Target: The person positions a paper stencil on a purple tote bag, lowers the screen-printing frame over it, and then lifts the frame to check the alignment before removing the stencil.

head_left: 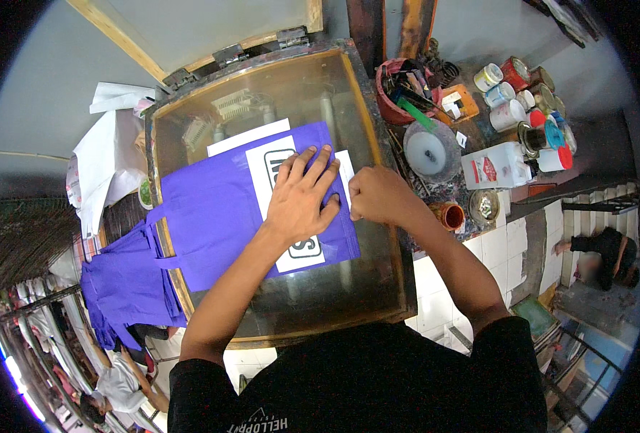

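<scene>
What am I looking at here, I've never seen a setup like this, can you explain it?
No robot here: a person is working bare-handed. The single picture comes from a wide fisheye camera on their head, looking down, so straight edges bend near the rim. A purple bag lies on a framed glass top, with a white strip bearing black lettering on it. The left hand rests spread over the bag and strip. The right hand is curled by the bag's right edge; whether it grips anything is unclear.

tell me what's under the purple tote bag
The glass top supports the purple tote bag; white sheet edges poke out past its upper side and right end, near the right hand. Whatever lies beneath its middle is covered, so I can't tell if they join.
</scene>
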The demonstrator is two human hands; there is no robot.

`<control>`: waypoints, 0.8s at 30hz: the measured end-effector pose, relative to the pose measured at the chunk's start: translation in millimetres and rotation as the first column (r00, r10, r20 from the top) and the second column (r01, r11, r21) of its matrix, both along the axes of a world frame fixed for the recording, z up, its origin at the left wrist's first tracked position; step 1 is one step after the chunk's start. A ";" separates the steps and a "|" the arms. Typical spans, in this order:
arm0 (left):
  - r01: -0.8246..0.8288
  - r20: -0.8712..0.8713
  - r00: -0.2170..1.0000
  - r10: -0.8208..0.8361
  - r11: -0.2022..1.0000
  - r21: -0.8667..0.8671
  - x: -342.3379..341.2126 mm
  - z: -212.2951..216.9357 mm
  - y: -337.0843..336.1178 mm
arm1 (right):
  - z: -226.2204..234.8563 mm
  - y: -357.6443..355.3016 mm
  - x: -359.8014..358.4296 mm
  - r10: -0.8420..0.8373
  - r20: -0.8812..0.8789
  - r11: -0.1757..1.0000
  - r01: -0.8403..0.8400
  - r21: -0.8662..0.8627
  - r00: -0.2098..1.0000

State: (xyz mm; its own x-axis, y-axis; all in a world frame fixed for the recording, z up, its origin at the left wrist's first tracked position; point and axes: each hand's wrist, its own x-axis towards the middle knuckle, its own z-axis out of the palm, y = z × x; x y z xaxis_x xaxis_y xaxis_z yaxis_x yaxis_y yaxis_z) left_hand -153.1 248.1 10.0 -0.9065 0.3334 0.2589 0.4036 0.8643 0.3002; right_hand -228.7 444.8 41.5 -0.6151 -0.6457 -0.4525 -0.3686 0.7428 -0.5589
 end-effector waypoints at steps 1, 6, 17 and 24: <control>-0.007 0.015 1.000 0.007 1.000 -0.004 1.3 -1.3 -1.6 | -1.3 -1.6 -5.7 0.057 0.043 0.998 -0.057 -0.006 0.997; -0.004 0.020 1.000 0.004 1.000 -0.003 -0.9 -0.8 -1.6 | -20.5 -6.0 -23.1 -0.320 -0.290 0.903 0.197 -0.382 0.902; -0.025 0.020 1.000 0.023 0.993 0.111 1.4 -0.1 -1.4 | -24.4 5.0 -15.8 -0.152 -0.524 0.933 -0.053 -0.355 0.838; -0.088 0.266 0.964 -0.023 0.914 0.396 -15.6 17.0 -32.2 | -20.0 -13.1 27.2 -0.059 -0.583 0.872 -0.243 -0.426 0.810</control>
State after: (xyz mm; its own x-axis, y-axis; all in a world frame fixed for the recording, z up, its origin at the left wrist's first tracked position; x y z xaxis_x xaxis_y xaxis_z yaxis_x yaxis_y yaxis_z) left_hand -168.7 215.9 27.1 -0.9682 0.2205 0.1182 0.2372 0.6588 0.7139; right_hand -201.5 431.7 21.5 -0.5829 -0.7466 0.3206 -0.7773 0.3975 -0.4876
